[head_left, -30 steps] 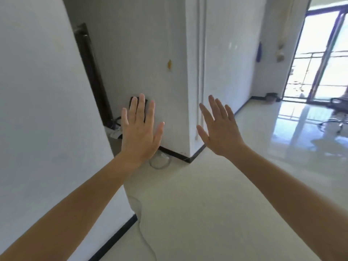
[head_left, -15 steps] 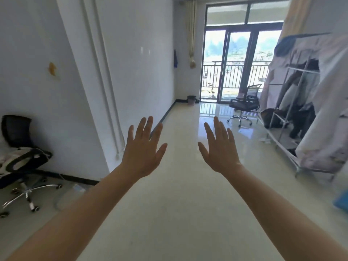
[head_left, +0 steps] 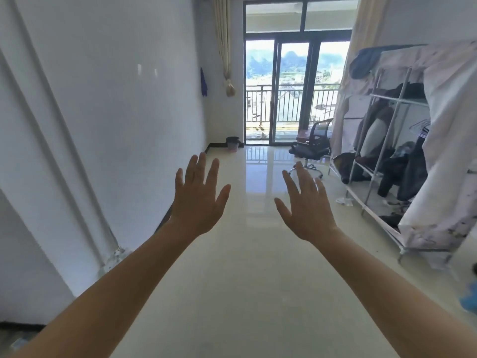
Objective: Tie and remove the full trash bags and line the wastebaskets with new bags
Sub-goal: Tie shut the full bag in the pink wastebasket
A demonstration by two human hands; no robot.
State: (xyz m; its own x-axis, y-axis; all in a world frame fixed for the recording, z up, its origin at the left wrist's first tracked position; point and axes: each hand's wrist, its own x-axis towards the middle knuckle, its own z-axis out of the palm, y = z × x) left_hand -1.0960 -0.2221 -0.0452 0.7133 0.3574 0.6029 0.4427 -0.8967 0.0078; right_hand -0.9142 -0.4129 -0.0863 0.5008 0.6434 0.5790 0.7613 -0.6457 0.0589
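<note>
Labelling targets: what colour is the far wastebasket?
The wastebasket is pink, black bag on top; head view.

Far ahead of you, the small pink black-lined wastebasket (head_left: 232,144) stands in the left corner beside the dark-framed glass balcony door (head_left: 293,91); the black mesh office chair (head_left: 311,148) sits to its right, by the far end of the cloth-covered metal wardrobe (head_left: 444,140).

Things in the room, by number

Two hands: the left hand (head_left: 198,202) and the right hand (head_left: 307,210). One wastebasket (head_left: 232,144), in the far corner. One office chair (head_left: 311,148). One cloth-covered wardrobe (head_left: 451,125). Two curtains: the left curtain (head_left: 223,42) and the right curtain (head_left: 361,29). One blue item (head_left: 204,82) hanging near the left curtain
</note>
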